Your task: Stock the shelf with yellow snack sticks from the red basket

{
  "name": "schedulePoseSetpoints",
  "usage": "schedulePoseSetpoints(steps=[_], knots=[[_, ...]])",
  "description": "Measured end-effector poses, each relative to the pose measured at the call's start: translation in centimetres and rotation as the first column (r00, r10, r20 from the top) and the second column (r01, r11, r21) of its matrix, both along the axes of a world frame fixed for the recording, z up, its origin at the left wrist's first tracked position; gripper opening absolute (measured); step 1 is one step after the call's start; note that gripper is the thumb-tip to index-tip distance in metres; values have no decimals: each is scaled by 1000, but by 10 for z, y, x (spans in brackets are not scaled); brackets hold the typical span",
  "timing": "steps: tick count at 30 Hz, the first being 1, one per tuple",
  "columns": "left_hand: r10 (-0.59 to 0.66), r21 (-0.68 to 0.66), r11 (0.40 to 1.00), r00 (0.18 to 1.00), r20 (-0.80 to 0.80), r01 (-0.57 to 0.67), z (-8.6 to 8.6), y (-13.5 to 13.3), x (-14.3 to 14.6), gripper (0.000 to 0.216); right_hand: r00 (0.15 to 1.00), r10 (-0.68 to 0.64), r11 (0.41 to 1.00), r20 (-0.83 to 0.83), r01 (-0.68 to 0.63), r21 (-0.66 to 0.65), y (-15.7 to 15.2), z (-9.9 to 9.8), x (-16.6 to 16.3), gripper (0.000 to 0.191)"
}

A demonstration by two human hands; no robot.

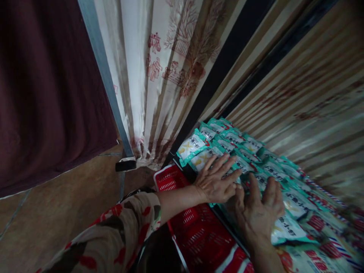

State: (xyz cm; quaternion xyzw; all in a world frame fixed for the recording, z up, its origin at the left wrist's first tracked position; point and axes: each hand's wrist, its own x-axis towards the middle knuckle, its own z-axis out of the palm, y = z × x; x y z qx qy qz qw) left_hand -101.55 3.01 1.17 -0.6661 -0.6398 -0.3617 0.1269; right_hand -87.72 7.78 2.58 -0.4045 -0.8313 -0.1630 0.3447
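Rows of teal and white snack bags (225, 146) lie overlapping on a low dark-edged shelf or table. My left hand (217, 180) rests palm down over the front bags, its fingers stretched out and spread. Beside it my right hand (258, 208) also lies on the bags with fingers apart, close to touching the left thumb side. Neither hand visibly grips a bag; what lies under the palms is hidden. Another teal snack bag (290, 229) sits just right of my right hand.
A red plastic basket (196, 235) with slotted sides stands below my forearms. Other packets (309, 258) with red print lie at the lower right. Pleated printed curtains (176, 76) and dark posts (210, 76) rise behind the bags. A dark maroon cloth (51, 94) hangs left above the tiled floor (65, 212).
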Motion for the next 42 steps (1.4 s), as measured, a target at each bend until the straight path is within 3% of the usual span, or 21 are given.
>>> schedulePoseSetpoints(steps=[3, 9, 18, 23, 30, 36, 42], knots=[[17, -51, 999, 999, 35, -15, 1, -1, 18, 49, 999, -47, 999, 9, 47, -9, 5, 1, 12, 55], [59, -111, 993, 993, 101, -48, -8, 7, 26, 50, 999, 1, 994, 34, 3, -108, 13, -3, 20, 51], [96, -130, 988, 986, 134, -79, 17, 14, 25, 52, 995, -95, 994, -13, 94, -58, 5, -2, 10, 52], [116, -193, 977, 982, 147, -86, 13, 22, 19, 54, 998, -65, 996, -1, 65, -61, 9, -7, 8, 52], [71, -147, 988, 985, 156, -48, 12, 13, 11, 56, 996, -71, 996, -52, 68, -59, -8, 7, -2, 49], [82, -170, 984, 987, 137, -58, 2, 18, 12, 52, 998, -58, 991, -36, 53, -126, -12, -4, -12, 45], [63, -171, 985, 988, 143, -38, 7, 12, 15, 58, 996, -54, 985, -78, 41, -165, -10, -3, -7, 50]])
